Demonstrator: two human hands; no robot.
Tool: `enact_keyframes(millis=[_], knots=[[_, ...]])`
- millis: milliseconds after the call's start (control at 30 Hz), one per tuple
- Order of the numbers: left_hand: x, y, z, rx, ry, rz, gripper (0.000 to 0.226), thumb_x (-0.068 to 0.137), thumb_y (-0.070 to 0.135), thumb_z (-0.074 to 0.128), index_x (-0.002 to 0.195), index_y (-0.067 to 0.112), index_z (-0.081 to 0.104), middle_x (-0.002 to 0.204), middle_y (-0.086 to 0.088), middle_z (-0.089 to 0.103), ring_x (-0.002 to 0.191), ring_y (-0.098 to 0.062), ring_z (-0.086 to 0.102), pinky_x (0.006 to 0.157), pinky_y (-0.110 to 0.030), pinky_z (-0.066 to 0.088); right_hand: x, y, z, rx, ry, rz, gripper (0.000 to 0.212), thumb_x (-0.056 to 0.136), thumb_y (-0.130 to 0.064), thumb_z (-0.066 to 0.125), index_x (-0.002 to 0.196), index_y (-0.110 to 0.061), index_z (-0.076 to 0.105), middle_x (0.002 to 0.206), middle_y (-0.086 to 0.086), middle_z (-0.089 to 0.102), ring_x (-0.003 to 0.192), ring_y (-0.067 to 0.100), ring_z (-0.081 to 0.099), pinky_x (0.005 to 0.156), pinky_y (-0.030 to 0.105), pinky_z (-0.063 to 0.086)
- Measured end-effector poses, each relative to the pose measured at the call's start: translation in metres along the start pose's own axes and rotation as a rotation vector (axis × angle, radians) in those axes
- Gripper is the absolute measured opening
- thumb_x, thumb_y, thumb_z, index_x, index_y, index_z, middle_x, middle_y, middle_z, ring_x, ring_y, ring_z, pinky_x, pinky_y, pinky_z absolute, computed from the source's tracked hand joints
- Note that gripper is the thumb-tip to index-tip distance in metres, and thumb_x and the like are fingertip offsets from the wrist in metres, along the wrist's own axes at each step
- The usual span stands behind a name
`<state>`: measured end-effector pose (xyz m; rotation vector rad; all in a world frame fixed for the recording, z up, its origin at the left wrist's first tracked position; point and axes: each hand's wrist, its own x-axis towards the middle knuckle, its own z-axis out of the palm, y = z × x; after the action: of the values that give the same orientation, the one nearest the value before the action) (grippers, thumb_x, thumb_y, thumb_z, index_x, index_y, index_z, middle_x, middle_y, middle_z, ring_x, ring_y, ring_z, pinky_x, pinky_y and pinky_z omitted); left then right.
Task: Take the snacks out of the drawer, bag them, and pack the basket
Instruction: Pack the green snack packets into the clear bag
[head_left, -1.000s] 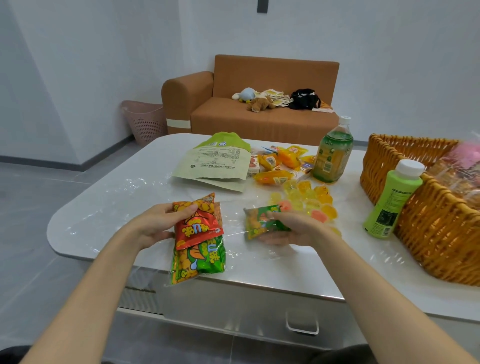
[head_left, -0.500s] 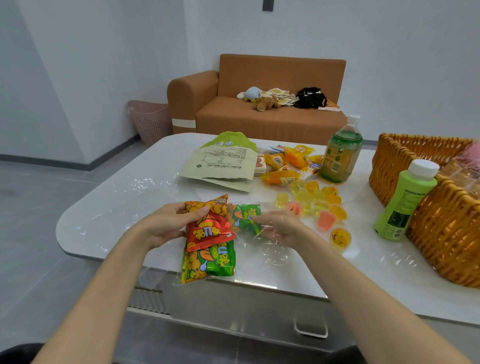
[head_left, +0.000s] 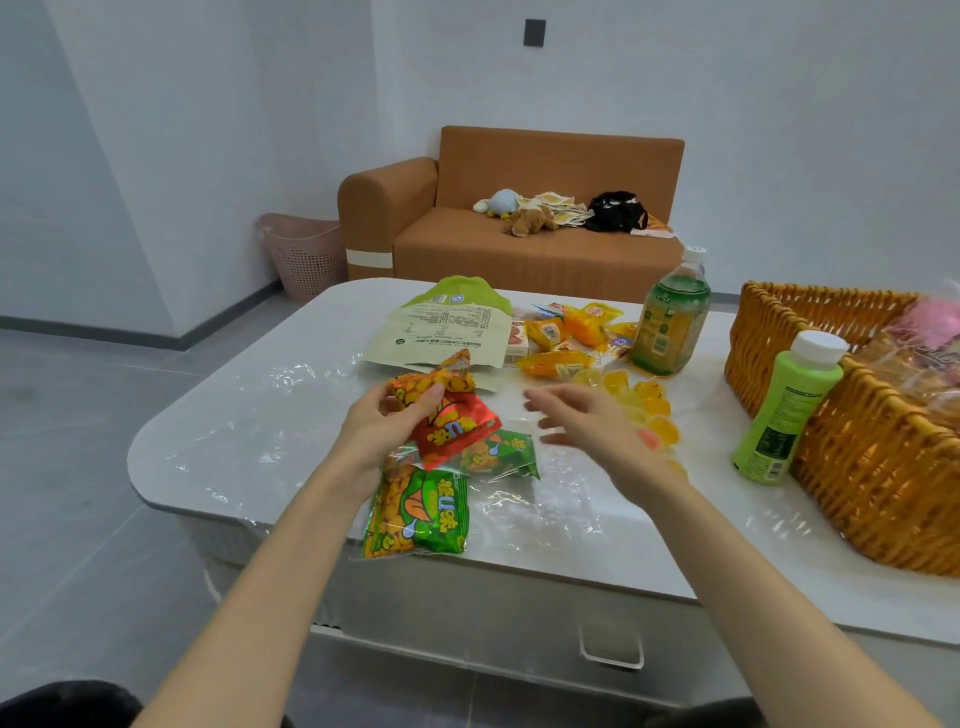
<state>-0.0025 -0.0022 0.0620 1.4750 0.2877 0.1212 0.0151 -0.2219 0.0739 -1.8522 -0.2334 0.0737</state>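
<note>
My left hand (head_left: 382, 426) grips the top of a clear plastic bag (head_left: 415, 499) lifted off the white table (head_left: 218, 441). Inside it are a red snack packet (head_left: 454, 423), a large green snack packet (head_left: 421, 514) and a small green packet (head_left: 498, 452). My right hand (head_left: 592, 421) hovers just right of the bag with fingers spread, holding nothing. A heap of yellow and orange jelly cups (head_left: 644, 405) lies behind that hand. The wicker basket (head_left: 852, 457) stands at the right with wrapped goods inside.
A light green bottle (head_left: 784, 410) leans by the basket. A green tea bottle (head_left: 672, 317), yellow wrapped snacks (head_left: 566, 332) and a pale green pouch (head_left: 447, 332) lie further back. The drawer handle (head_left: 610, 649) shows below the table edge. A brown sofa (head_left: 519, 223) stands behind.
My right hand let go of the small green packet, which now sits in the bag, and drew back to the right. My left hand raised the bag's top.
</note>
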Motion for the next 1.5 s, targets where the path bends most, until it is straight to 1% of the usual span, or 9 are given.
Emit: enact_keyframes(millis=[100, 233, 500, 667, 900, 1100, 1267, 1400, 1500], knots=[[-0.011, 0.002, 0.020, -0.236, -0.064, -0.090, 0.036, 0.077, 0.029, 0.074, 0.104, 0.011, 0.059, 0.104, -0.010, 0.068, 0.085, -0.018, 0.067, 0.069, -0.029, 0.057, -0.017, -0.001, 0.014, 0.128, -0.144, 0.076, 0.032, 0.087, -0.033, 0.068, 0.115, -0.017, 0.063, 0.107, 0.000, 0.071, 0.097, 0.013, 0.068, 0.085, 0.028, 0.057], [-0.025, -0.002, 0.040, -0.276, -0.136, -0.110, 0.040, 0.074, 0.026, 0.076, 0.105, 0.008, 0.059, 0.101, -0.011, 0.070, 0.084, -0.019, 0.069, 0.067, -0.029, 0.057, -0.025, -0.004, 0.017, 0.424, -0.079, 0.083, 0.026, 0.088, -0.015, 0.068, 0.111, -0.006, 0.065, 0.102, 0.013, 0.072, 0.088, 0.021, 0.072, 0.073, 0.027, 0.058], [-0.028, 0.004, 0.041, 0.030, -0.227, 0.022, 0.045, 0.076, 0.031, 0.075, 0.116, 0.012, 0.065, 0.099, -0.006, 0.074, 0.090, -0.021, 0.071, 0.085, -0.040, 0.057, -0.036, -0.006, -0.010, 0.177, -0.043, 0.035, 0.016, 0.091, -0.014, 0.065, 0.105, -0.010, 0.070, 0.103, 0.012, 0.072, 0.085, 0.016, 0.072, 0.069, 0.024, 0.058], [-0.027, -0.003, 0.051, 0.008, -0.133, 0.068, 0.026, 0.080, 0.028, 0.074, 0.101, 0.013, 0.071, 0.093, -0.007, 0.075, 0.083, -0.019, 0.072, 0.081, -0.035, 0.058, -0.043, -0.006, -0.007, 0.215, -0.094, 0.030, 0.020, 0.086, -0.017, 0.070, 0.106, -0.014, 0.069, 0.098, 0.003, 0.075, 0.088, 0.016, 0.072, 0.068, 0.026, 0.058], [-0.027, 0.002, 0.057, -0.162, -0.252, -0.068, 0.017, 0.094, 0.024, 0.057, 0.101, 0.013, 0.068, 0.090, -0.003, 0.074, 0.073, -0.014, 0.071, 0.064, -0.024, 0.058, -0.035, -0.005, -0.026, 0.407, -0.022, 0.181, 0.023, 0.085, -0.011, 0.070, 0.106, -0.001, 0.068, 0.094, 0.009, 0.074, 0.079, 0.015, 0.071, 0.064, 0.023, 0.057], [-0.014, -0.008, 0.030, 0.710, 0.056, 0.386, 0.028, 0.093, 0.027, 0.059, 0.120, 0.023, 0.065, 0.120, 0.004, 0.064, 0.113, -0.017, 0.058, 0.094, -0.030, 0.043, -0.023, 0.019, -0.078, -0.129, 0.362, 0.181, 0.015, 0.088, -0.012, 0.063, 0.102, -0.013, 0.058, 0.098, 0.010, 0.067, 0.078, 0.021, 0.068, 0.068, 0.037, 0.060], [0.007, -0.024, 0.002, 1.149, -0.009, 0.224, 0.054, 0.095, 0.038, 0.052, 0.145, 0.022, 0.039, 0.148, -0.013, 0.039, 0.137, -0.031, 0.034, 0.111, -0.043, 0.032, -0.021, 0.033, -0.069, -0.112, 0.111, 0.427, 0.018, 0.086, -0.010, 0.066, 0.102, -0.004, 0.058, 0.099, 0.016, 0.066, 0.075, 0.023, 0.068, 0.060, 0.032, 0.060], [0.003, -0.024, -0.001, 1.152, -0.120, 0.115, 0.061, 0.097, 0.039, 0.051, 0.151, 0.023, 0.027, 0.158, -0.012, 0.018, 0.143, -0.026, 0.026, 0.111, -0.035, 0.027, -0.012, 0.039, -0.050, -0.062, -0.027, 0.507, 0.023, 0.086, -0.008, 0.069, 0.102, 0.005, 0.060, 0.103, 0.020, 0.068, 0.089, 0.029, 0.070, 0.074, 0.041, 0.060], [-0.001, -0.021, -0.003, 1.148, -0.148, 0.140, 0.062, 0.096, 0.040, 0.052, 0.150, 0.025, 0.027, 0.159, -0.011, 0.015, 0.142, -0.025, 0.029, 0.109, -0.033, 0.030, -0.009, 0.042, -0.043, 0.077, -0.125, 0.609, 0.033, 0.087, -0.003, 0.067, 0.113, 0.014, 0.056, 0.106, 0.025, 0.067, 0.083, 0.030, 0.071, 0.065, 0.038, 0.061]])
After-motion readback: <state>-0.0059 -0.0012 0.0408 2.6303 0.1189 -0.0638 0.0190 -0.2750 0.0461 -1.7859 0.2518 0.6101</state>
